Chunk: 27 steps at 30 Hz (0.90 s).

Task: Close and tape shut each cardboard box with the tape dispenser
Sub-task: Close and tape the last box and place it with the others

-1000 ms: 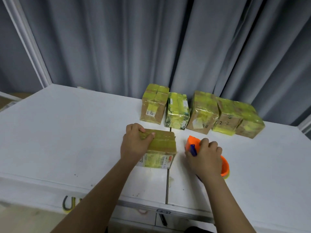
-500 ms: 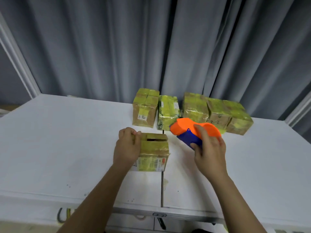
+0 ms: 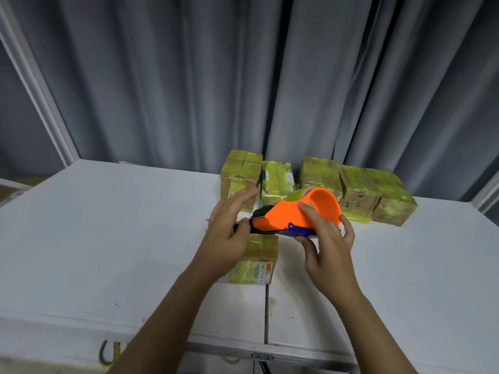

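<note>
Holding tape dispenser (image 3: 294,215) above near box (image 3: 255,259) on bench (image 3: 108,225) | right hand (image 3: 328,245) is gripping its body | left hand (image 3: 229,228), fingers straight, is touching its nose (likely freeing the tape end) | next: press tape onto the box seam.

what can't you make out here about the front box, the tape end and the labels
- Top of the front box, head view: hidden by the tape dispenser and left hand, so its flaps can't be judged.
- Tape end: hidden at the dispenser's nose behind the left hand.
- Labels on the back row of boxes: too small and blurred, bar "2-2".
- Right hand grips the dispenser.
</note>
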Available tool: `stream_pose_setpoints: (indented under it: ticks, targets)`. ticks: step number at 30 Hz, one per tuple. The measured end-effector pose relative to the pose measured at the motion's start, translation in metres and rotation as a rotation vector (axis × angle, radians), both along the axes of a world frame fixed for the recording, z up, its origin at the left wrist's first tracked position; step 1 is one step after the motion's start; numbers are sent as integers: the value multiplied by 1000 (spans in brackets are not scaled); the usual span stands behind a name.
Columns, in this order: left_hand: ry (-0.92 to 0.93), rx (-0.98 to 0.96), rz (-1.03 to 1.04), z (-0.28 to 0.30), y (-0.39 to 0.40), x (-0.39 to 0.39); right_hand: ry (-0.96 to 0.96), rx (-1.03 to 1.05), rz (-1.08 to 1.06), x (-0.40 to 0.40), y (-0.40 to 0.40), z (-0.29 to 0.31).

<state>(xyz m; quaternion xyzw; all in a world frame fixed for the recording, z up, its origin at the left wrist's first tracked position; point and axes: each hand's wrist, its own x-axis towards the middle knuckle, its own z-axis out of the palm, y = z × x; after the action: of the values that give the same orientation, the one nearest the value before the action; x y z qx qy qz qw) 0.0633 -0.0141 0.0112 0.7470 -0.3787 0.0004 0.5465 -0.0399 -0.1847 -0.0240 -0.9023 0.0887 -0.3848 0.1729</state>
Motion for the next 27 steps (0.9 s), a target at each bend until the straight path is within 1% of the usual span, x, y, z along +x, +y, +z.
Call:
stream_pose_setpoints:
  ticks: [2, 9, 11, 19, 24, 27]
  targets:
    - [92, -46, -13, 5, 0, 0, 1, 4, 8, 1, 1, 0]
    - [92, -148, 71, 11, 0, 6, 14, 45, 29, 2, 4, 0]
    - [91, -154, 82, 13, -1, 9, 5, 58, 33, 2, 3, 0]
    - [-30, -133, 113, 15, -4, 13, 4, 63, 50, 1, 5, 3]
    - [30, -134, 68, 15, -9, 5, -11, 29, 31, -3, 5, 7]
    - [35, -121, 78, 16, -12, 1, -12, 41, 41, -6, 6, 11]
